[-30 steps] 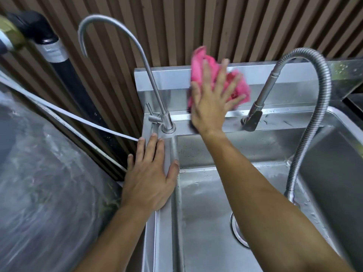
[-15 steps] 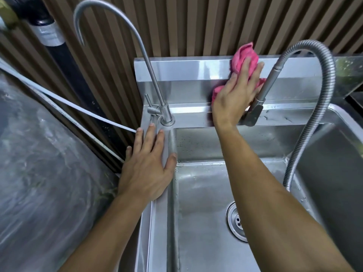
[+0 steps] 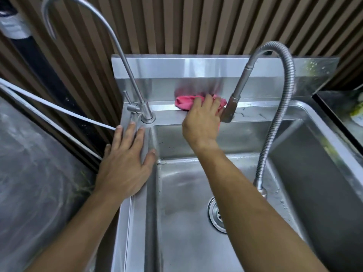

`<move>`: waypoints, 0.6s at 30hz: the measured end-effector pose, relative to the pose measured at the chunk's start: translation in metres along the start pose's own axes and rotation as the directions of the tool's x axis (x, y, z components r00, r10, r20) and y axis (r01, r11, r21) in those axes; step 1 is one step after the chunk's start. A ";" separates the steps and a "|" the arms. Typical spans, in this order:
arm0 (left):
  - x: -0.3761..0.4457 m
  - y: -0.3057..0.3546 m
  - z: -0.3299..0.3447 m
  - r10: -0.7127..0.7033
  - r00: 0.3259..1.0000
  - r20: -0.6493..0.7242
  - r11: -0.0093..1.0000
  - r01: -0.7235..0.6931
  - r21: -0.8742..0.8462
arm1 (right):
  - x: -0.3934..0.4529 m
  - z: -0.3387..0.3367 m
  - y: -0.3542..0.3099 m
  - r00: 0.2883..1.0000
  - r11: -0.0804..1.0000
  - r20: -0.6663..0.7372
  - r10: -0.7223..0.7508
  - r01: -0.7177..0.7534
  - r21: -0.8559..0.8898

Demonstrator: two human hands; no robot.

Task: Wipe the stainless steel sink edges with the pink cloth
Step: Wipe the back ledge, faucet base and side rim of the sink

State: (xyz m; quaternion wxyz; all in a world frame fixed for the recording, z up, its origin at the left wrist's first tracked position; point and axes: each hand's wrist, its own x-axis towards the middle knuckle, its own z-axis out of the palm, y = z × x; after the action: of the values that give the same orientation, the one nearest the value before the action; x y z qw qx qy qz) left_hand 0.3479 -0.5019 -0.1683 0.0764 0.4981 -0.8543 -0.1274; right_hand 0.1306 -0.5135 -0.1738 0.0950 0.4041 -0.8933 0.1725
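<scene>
The right hand (image 3: pixel 202 122) presses the bunched pink cloth (image 3: pixel 188 102), fingers curled over it, onto the sink's back ledge (image 3: pixel 275 112) beside the spray head (image 3: pixel 229 108), while the left hand (image 3: pixel 125 163) rests flat, fingers spread, on the left rim, so the wiping looks midway and likely calls next for a sweep along the ledge.
</scene>
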 end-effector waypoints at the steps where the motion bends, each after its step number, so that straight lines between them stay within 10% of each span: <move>1: 0.000 0.000 0.000 -0.002 1.000 -0.001 1.000 0.002 0.001 | -0.003 -0.002 -0.010 1.000 1.000 0.011 0.021 -0.021 -0.004; 8: 0.002 0.002 -0.001 -0.020 1.000 0.015 1.000 0.020 0.010 | -0.016 0.008 -0.006 0.908 0.906 -0.013 -0.419 0.419 0.060; 14: -0.001 0.004 -0.004 -0.015 1.000 0.012 0.999 0.014 0.053 | -0.015 -0.011 0.025 0.927 0.925 -0.007 -0.374 0.374 0.069; 18: -0.001 0.006 -0.004 -0.031 0.999 0.021 0.998 0.029 0.058 | -0.030 -0.033 0.029 0.961 0.773 -0.192 -0.198 0.274 0.573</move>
State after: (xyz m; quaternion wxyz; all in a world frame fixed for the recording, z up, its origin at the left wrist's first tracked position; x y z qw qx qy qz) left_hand 0.3443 -0.4988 -0.1624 0.0506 0.5114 -0.8508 -0.1096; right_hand 0.1292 -0.4624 -0.1592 0.0386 0.5112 -0.7287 0.4540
